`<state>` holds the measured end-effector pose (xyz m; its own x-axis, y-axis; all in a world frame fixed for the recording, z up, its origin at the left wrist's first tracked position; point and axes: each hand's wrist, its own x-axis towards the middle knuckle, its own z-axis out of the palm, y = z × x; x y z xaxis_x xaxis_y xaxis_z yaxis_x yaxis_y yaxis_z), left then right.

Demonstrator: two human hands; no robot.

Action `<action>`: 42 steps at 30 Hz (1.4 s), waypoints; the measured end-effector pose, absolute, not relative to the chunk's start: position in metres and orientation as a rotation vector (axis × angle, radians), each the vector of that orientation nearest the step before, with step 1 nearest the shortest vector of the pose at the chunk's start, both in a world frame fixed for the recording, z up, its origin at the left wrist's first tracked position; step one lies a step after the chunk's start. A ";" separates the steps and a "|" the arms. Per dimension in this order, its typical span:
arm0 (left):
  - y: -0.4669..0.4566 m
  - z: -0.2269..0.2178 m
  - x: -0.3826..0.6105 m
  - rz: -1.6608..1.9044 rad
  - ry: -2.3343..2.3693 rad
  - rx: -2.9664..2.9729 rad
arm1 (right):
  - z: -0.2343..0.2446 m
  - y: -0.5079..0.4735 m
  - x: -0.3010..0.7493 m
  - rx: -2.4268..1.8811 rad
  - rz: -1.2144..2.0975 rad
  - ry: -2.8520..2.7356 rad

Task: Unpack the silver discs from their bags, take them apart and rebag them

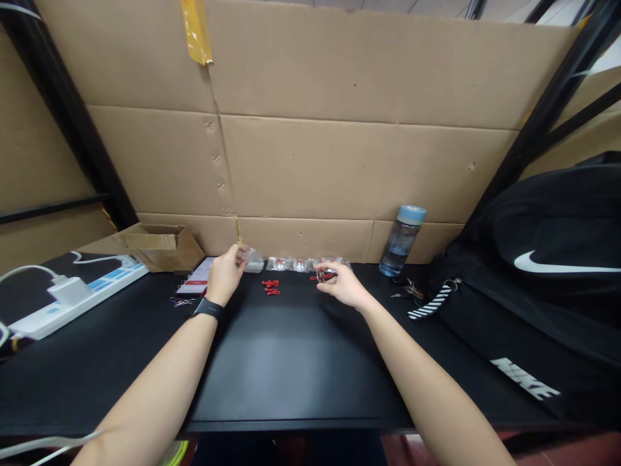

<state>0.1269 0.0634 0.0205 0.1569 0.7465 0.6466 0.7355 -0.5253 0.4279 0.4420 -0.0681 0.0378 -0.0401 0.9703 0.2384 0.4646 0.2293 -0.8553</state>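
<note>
My left hand [229, 270], a dark watch on its wrist, is closed at the back of the table, its fingertips at the near edge of a small clear plastic bag [254, 260]. My right hand [343, 285] pinches a small shiny ring-shaped piece [320, 276] between thumb and fingers. A red cord [330, 276] shows beside those fingers; whether it is attached to the piece is unclear. Between the hands lie several red cord loops [270, 286]. Behind them is a row of clear packets [299, 264] with round items and red bits inside, partly covered by my right hand.
A cardboard wall [301, 168] closes off the back. To the left are a phone-like flat item [196, 278], an open cardboard box [165, 249] and a white power strip [92, 298]. A water bottle [402, 243], keys [412, 289] and a black backpack [533, 310] stand right.
</note>
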 end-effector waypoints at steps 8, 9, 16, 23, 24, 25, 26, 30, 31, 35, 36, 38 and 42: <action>0.023 0.032 0.172 1.186 1.029 2.716 | 0.029 -0.058 0.457 -1.376 0.390 -1.722; 0.013 0.032 0.183 1.082 0.909 2.791 | 0.028 -0.056 0.461 -1.386 0.324 -1.734; -0.032 0.024 0.225 0.595 0.458 2.738 | 0.046 -0.069 0.474 -1.311 0.201 -1.993; -0.042 0.021 0.222 0.443 0.418 2.669 | 0.073 -0.089 0.463 -1.243 0.171 -2.099; -0.042 0.021 0.221 0.430 0.417 2.681 | 0.075 -0.090 0.461 -1.243 0.166 -2.112; -0.043 0.021 0.221 0.419 0.414 2.690 | 0.075 -0.091 0.460 -1.251 0.170 -2.131; -0.043 0.021 0.221 0.405 0.409 2.695 | 0.076 -0.092 0.459 -1.267 0.188 -2.159; -0.044 0.023 0.218 0.357 0.366 2.736 | 0.077 -0.096 0.460 -1.368 0.401 -2.282; -0.044 0.024 0.217 0.346 0.359 2.768 | 0.078 -0.098 0.462 -1.394 0.450 -2.297; -0.044 0.028 0.214 0.302 0.402 2.864 | 0.082 -0.100 0.467 -1.484 0.487 -2.324; -0.044 0.029 0.213 0.299 0.402 2.859 | 0.083 -0.100 0.468 -1.505 0.498 -2.337; -0.044 0.031 0.211 0.296 0.377 2.830 | 0.083 -0.100 0.470 -1.547 0.558 -2.361; -0.044 0.031 0.208 0.215 0.426 2.835 | 0.082 -0.101 0.471 -1.635 0.670 -2.385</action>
<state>0.2081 -0.0442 0.0311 0.9458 0.3069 0.1057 0.2676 -0.9216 0.2812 0.4713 -0.1007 0.0819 -0.3828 0.9175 -0.1084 0.8396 0.2966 -0.4550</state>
